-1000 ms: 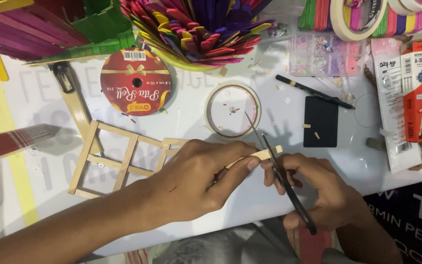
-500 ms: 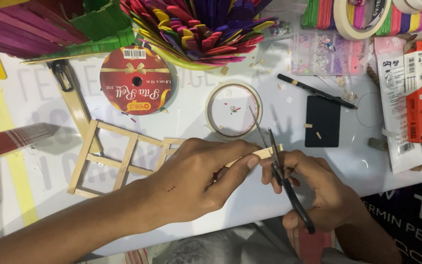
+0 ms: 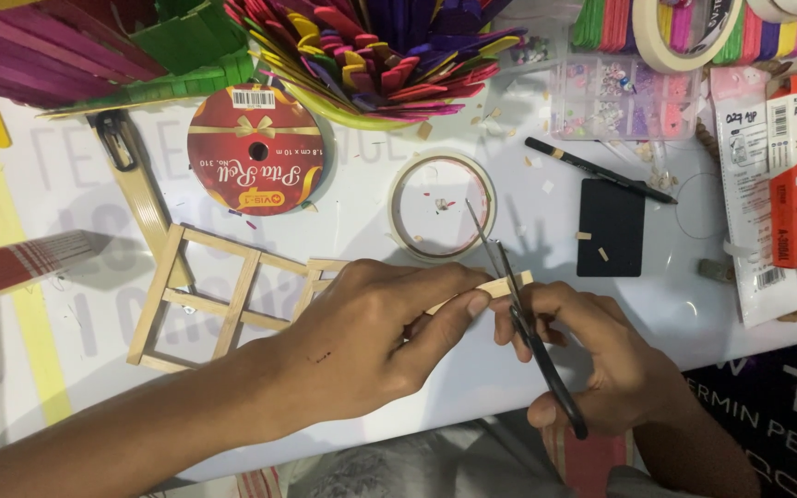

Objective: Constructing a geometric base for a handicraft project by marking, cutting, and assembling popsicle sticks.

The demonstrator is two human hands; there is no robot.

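My left hand (image 3: 375, 341) pinches a plain wooden craft stick (image 3: 500, 286) between thumb and forefinger, its free end pointing right. My right hand (image 3: 601, 360) grips black-handled scissors (image 3: 509, 286), and the blades straddle the stick close to its tip. A ladder-like frame of glued wooden sticks (image 3: 205, 300) lies flat on the white table (image 3: 76, 184) just left of my left hand, partly hidden under it.
A red ribbon spool (image 3: 258, 150) and a ring of clear tape (image 3: 442, 205) lie beyond the hands. Farther back stands a bunch of coloured sticks (image 3: 371, 46). A black pen (image 3: 597, 169), black card (image 3: 611, 226), bead box (image 3: 624, 97) and glue packets (image 3: 777, 184) are at right.
The scissor blades have closed in a little on the stick near its tip. Both hands stay in nearly the same place.
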